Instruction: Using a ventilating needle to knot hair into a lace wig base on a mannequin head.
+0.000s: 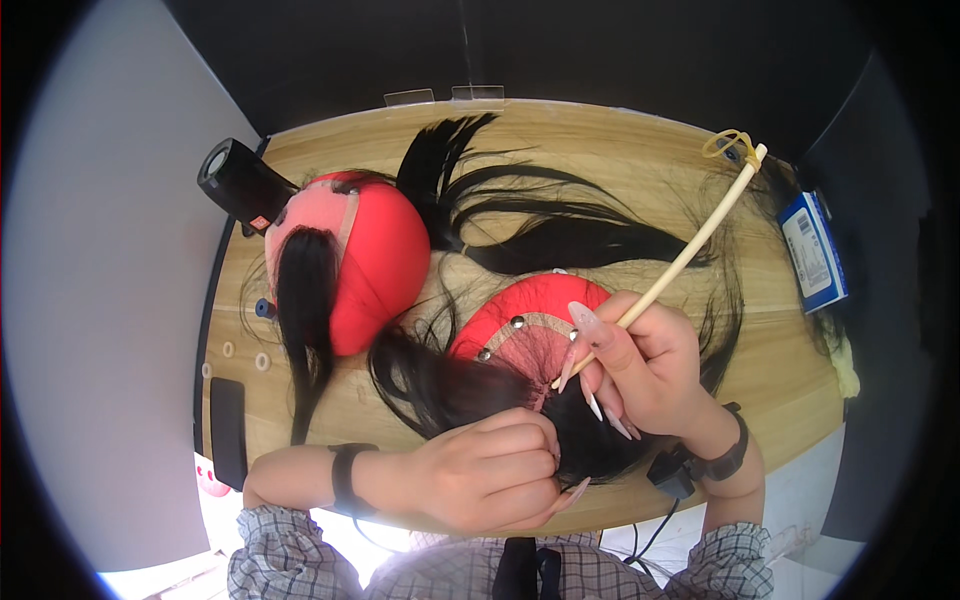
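My right hand (650, 370) is closed around a wooden-handled ventilating needle (695, 245), held at a slant. A yellowish rubber band (722, 143) is looped at its far end. The needle's lower tip meets the pink mesh cap (508, 348) on the nearer red head form (520, 292), where black hair (450, 385) spreads out. Just left of that tip, my left hand (490, 470) is curled, knuckles up, with hair running in under its fingers; its fingertips are partly hidden. Silver round-headed pins (517, 322) sit along the cap's edge.
Farther left stands another red head form (395, 265) with a black hair piece (305, 285). Loose hair (560, 245) lies behind. Around them are a black cylinder (245, 185), a dark flat slab (228, 430), white rings (262, 361), a blue-white box (812, 252) and a corded black device (672, 474).
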Motion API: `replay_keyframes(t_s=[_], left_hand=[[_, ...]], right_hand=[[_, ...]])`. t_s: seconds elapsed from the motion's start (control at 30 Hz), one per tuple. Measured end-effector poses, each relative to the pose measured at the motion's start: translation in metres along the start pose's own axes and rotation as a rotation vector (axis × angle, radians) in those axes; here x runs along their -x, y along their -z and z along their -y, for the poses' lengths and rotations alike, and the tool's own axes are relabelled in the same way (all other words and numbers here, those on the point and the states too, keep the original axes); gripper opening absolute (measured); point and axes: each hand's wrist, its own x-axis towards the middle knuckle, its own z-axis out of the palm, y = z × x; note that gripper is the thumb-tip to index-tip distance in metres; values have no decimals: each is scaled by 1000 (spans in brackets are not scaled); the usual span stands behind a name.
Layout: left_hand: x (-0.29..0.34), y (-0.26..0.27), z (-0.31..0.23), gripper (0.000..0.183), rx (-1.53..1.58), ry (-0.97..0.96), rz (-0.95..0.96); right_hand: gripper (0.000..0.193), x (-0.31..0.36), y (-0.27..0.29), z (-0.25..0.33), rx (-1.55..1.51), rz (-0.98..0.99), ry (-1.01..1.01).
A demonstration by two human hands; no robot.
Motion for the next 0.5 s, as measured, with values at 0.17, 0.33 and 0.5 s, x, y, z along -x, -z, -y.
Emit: replay_keyframes(t_s=[0.17,0.33,0.5], left_hand=[[1,0,2,13,11,-17,-4],[6,3,2,13,24,-93,23],[9,4,-2,14,-24,-151,12]], right_hand=[[17,1,-1,-2,-40,-23,16],[16,1,-2,0,-35,-30,24],[17,-1,-5,2,-51,-48,1]])
